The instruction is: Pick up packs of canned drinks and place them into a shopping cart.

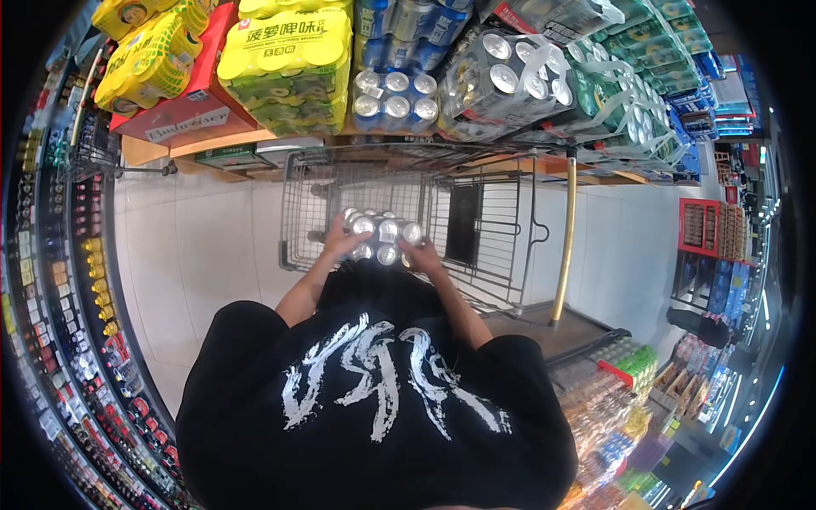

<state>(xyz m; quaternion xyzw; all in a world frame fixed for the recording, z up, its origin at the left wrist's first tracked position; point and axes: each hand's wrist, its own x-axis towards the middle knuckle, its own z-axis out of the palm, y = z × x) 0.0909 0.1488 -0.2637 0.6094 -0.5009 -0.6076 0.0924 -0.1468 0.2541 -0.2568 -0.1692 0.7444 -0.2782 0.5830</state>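
Note:
A shrink-wrapped pack of silver-topped drink cans is held between my two hands, close in front of my black shirt. My left hand grips its left end, the thumb lying over the can tops. At the right end, my right hand has its fingers against the cans. The pack is over the near side of a wire shopping cart; whether it touches the cart I cannot tell. The undersides of the pack and my lower fingers are hidden.
Beyond the cart a display holds yellow can packs, blue can packs, grey wrapped packs and a red Budweiser carton. A yellow pole rises beside the cart's right end. Shelves of bottles run along the left.

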